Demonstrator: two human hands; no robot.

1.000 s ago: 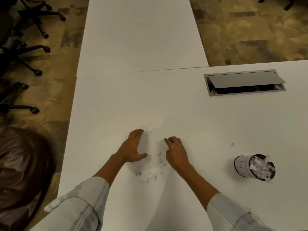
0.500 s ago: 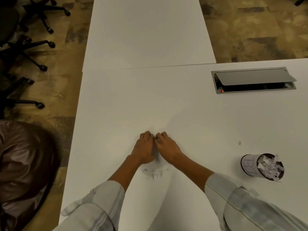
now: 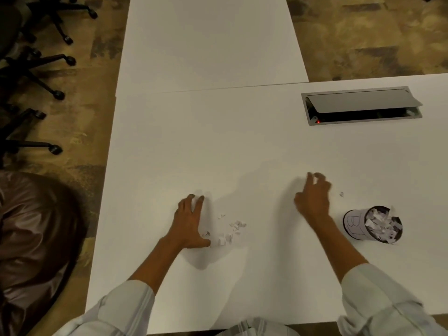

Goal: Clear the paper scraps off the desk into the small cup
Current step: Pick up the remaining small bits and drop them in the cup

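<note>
Paper scraps (image 3: 228,232) lay well left of the overfull cup (image 3: 373,225), touching the flat, empty left hand (image 3: 190,223). Nearer the cup, the right hand (image 3: 312,197) hovered, fingers curled; whether it held anything I couldn't tell. Added scraps might spill.

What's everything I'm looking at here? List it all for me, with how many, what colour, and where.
desk: one, white, fills the middle of the view
second desk: one, white, butted against the far edge
paper scraps: a small loose cluster, white, on the desk by the left hand
lone scrap: one, white, just beyond the cup
small cup: one, white with marker writing, near right, full of scraps
cable hatch: one, grey, lid ajar, far right of the desk
chair bases: several, black, on the floor at left
carpet: patterned tan and brown
left hand: flat on the desk, open
right hand: fingers curled, between the scraps and the cup
sleeves: two, pale, at the bottom
</note>
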